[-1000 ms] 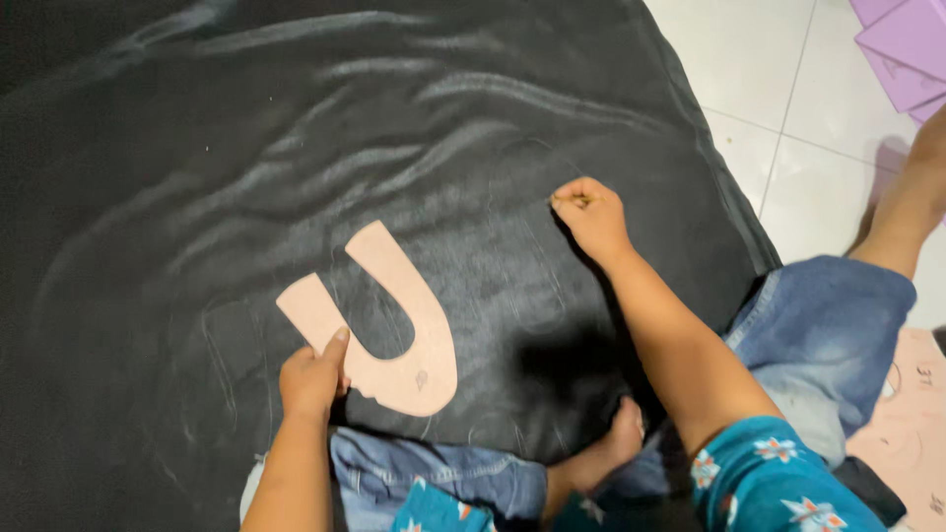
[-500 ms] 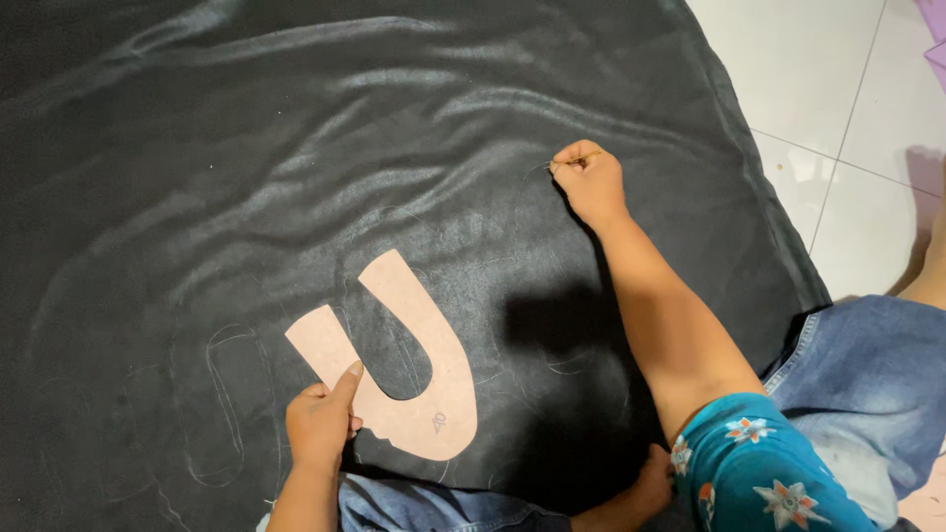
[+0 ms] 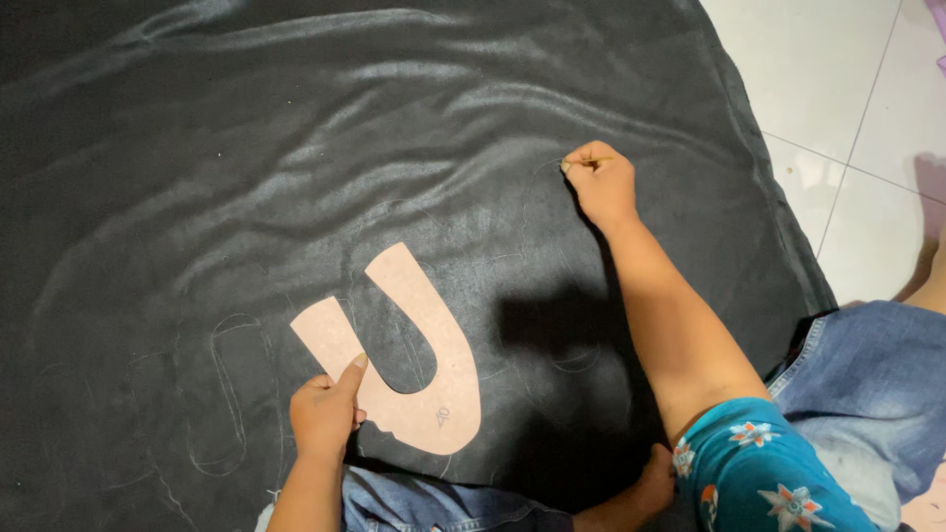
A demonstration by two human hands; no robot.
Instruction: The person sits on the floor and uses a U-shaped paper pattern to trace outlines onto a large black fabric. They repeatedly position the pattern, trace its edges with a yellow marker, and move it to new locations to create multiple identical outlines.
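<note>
Cardboard U-shape [image 3: 414,355] lies on the black cloth [image 3: 296,148], pinched by my left hand [image 3: 325,414]. Several outlines drawn; right hand [image 3: 601,182] pinches a marking stick [image 3: 589,160].

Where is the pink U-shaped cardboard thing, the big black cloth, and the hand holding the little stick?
Pink U-shaped cardboard template [image 3: 448,379]: head view, on its right arm.
Black cloth [image 3: 296,148]: head view, on a bare wrinkled part.
Right hand [image 3: 599,182]: head view, on its back.

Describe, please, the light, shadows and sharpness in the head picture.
Head view: light comes from the right, so the right hand and arm cast a dark shadow on the black fabric; soft sheen on its wrinkles; the U-shaped template is sharp; the left hand too.
</note>
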